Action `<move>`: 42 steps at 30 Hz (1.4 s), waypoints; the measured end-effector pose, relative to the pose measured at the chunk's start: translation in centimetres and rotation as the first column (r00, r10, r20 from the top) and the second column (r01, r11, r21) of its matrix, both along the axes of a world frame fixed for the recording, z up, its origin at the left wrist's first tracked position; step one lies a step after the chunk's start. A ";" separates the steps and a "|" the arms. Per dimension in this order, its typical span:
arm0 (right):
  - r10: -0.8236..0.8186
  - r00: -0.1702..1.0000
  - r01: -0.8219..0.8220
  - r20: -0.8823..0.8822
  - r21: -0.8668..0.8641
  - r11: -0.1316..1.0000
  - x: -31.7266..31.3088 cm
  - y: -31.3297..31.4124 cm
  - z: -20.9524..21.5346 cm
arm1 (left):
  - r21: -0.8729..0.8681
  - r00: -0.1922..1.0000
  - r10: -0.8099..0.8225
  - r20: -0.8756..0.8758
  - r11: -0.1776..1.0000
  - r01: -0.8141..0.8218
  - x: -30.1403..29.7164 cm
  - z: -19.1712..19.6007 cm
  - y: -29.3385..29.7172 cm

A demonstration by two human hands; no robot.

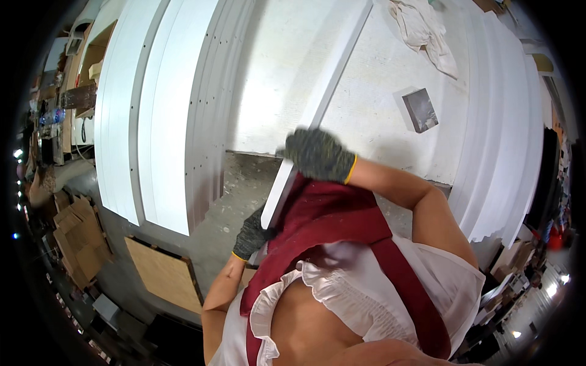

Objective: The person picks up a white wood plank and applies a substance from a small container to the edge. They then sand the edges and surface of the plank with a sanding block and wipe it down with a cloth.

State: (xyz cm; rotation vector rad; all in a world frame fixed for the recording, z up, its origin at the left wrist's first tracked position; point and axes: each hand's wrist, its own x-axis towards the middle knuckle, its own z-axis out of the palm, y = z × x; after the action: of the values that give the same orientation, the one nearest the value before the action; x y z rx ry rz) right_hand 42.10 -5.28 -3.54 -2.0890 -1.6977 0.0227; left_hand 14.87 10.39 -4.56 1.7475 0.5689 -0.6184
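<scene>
A long, narrow white bar (pixel 329 79) runs from the far side of a white worktable (pixel 378 137) to the front of my body, its near end past the table's edge. My right hand (pixel 318 154), in a dark knitted glove with a yellow cuff, is closed over the bar near that edge; motion blurs it slightly. At the bar's near end, low beside my apron, my left hand (pixel 249 236) in a matching glove is curled against it. The bar hides part of the left fingers.
Long white panels with small holes (pixel 165 110) stand at the left, and more white panels (pixel 503 134) at the right. On the table lie a small grey box (pixel 420 110) and a whitish cloth (pixel 421 30). A wooden board (pixel 163 273) and cardboard (pixel 79 241) are at lower left.
</scene>
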 end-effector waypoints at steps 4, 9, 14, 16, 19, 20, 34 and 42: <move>0.143 0.987 -0.135 -0.070 0.106 0.985 -3.0 -0.9 -0.4 | -0.534 0.949 0.174 -0.263 0.793 -0.294 -0.8 1.6 1.2; 0.063 0.998 -0.063 -0.017 -0.003 0.998 0.4 -0.1 -2.8 | -0.546 0.889 0.249 -0.384 0.716 -0.436 -2.2 -1.1 1.6; -0.585 0.811 0.584 -0.018 0.092 0.807 18.6 0.7 -3.4 | -0.540 0.880 0.239 -0.409 0.714 -0.445 -4.0 -3.1 2.0; -0.672 0.738 0.660 0.055 0.143 0.737 28.2 -1.0 -5.6 | -0.525 0.891 0.227 -0.394 0.740 -0.420 -3.3 -2.8 2.3; -0.802 0.485 0.866 0.349 -0.065 0.495 40.4 -6.9 -6.4 | -0.433 0.942 0.212 -0.259 0.847 -0.309 0.2 -1.3 2.1; -0.857 0.495 0.869 0.145 -0.083 0.488 38.8 -4.1 -5.7 | -0.336 0.931 0.298 -0.208 0.872 -0.355 0.0 -0.1 0.9; -0.700 0.606 0.647 0.378 0.279 0.710 34.4 -2.3 -7.9 | -0.102 0.974 0.222 -0.038 0.969 -0.225 2.9 -0.6 -0.1; -0.202 0.958 0.188 0.204 0.086 0.978 13.6 0.3 -4.5 | -0.117 0.956 0.292 -0.028 0.949 -0.293 2.3 -0.7 -0.6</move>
State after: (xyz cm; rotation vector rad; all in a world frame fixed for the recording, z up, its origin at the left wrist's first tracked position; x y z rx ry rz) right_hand 55.73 -4.96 -8.02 -2.2662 -1.5749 -0.3238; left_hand 17.21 9.80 -5.22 1.5104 0.7663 -0.4425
